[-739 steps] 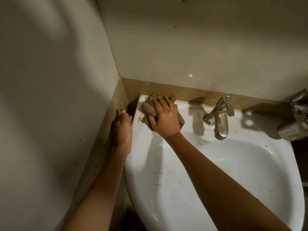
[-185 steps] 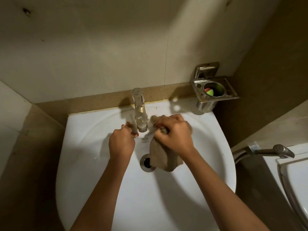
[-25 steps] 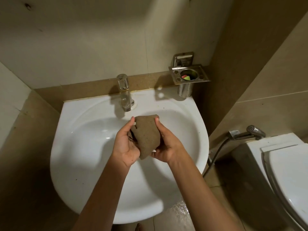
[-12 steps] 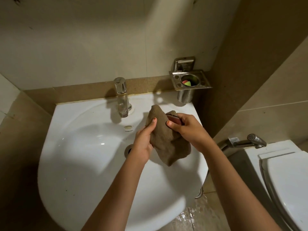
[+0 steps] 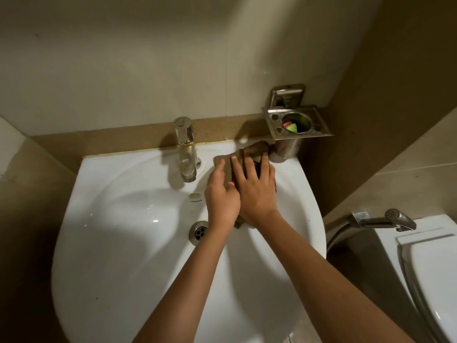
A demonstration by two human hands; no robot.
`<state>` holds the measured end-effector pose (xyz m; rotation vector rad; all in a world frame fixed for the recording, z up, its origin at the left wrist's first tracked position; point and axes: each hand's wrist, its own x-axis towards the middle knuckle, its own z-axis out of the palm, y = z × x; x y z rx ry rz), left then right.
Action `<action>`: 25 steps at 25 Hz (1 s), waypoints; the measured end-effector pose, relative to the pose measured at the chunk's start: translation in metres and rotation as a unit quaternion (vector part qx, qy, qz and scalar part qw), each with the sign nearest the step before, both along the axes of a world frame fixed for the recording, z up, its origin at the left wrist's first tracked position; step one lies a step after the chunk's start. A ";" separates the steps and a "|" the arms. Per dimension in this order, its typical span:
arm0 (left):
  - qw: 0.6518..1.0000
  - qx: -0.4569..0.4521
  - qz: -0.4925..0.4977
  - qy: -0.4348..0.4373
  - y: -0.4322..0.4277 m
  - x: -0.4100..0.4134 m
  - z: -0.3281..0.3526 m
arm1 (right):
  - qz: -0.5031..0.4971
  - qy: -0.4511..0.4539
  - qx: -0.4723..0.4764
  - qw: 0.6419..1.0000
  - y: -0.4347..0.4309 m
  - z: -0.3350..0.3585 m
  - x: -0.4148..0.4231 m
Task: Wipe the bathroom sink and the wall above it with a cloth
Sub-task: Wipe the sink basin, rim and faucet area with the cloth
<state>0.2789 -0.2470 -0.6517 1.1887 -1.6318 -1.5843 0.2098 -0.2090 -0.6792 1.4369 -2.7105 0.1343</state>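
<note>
Right now, both hands are pressing down on the cloth (image 5: 254, 149) at the upper right of the sink (image 5: 118, 280). It is lying on the flat ledge between the tap (image 5: 186, 154) and the metal holder (image 5: 298, 125). The right hand (image 5: 257, 194) is lying flat with its fingers straight and spread across the brown fabric, gripping nothing. The left hand (image 5: 222, 196) is touching it on the left side, with fingers stretched forward onto the cloth's left edge, pressing rather than clutching. The cloth's far corner is reaching the base of the holder's cup, touching it or nearly so.

Judging from this, the ledge is being wiped while the wall (image 5: 148, 70) across the top of the frame is waiting its turn. 2 things are threatening trouble. A stroke pushed further toward the upper right is likely to jam the fabric under the holder, bunching it and leaving that corner dirty. A sweep to the left is likely to carry the left hand's knuckles into the tap. With flat palms and no grip, the wet cloth is also liable to slide off the ledge toward the drain (image 5: 199, 230).
</note>
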 end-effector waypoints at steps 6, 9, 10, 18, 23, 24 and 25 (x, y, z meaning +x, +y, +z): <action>0.968 -0.196 0.093 -0.123 -0.004 0.042 -0.009 | 0.003 -0.043 0.015 0.999 -0.052 0.011 -0.002; 0.933 -0.279 0.085 -0.212 -0.015 0.050 -0.024 | 0.085 -0.028 0.001 0.996 -0.058 0.004 0.007; 0.925 -0.297 0.081 -0.223 -0.016 0.049 -0.028 | 0.115 -0.017 0.003 0.993 -0.056 0.003 0.006; 0.922 -0.285 0.057 -0.257 -0.013 0.051 -0.040 | 0.025 0.101 0.043 0.994 0.003 -0.008 -0.036; 0.890 -0.375 0.009 -0.259 -0.005 0.057 -0.043 | -0.024 0.132 0.025 0.991 0.018 -0.020 -0.033; 0.870 -0.423 -0.002 -0.254 -0.006 0.060 -0.044 | -0.020 0.133 0.010 0.991 0.013 -0.021 -0.031; 0.848 -0.468 -0.011 -0.247 -0.007 0.063 -0.046 | -0.008 0.140 -0.010 0.990 0.009 -0.024 -0.030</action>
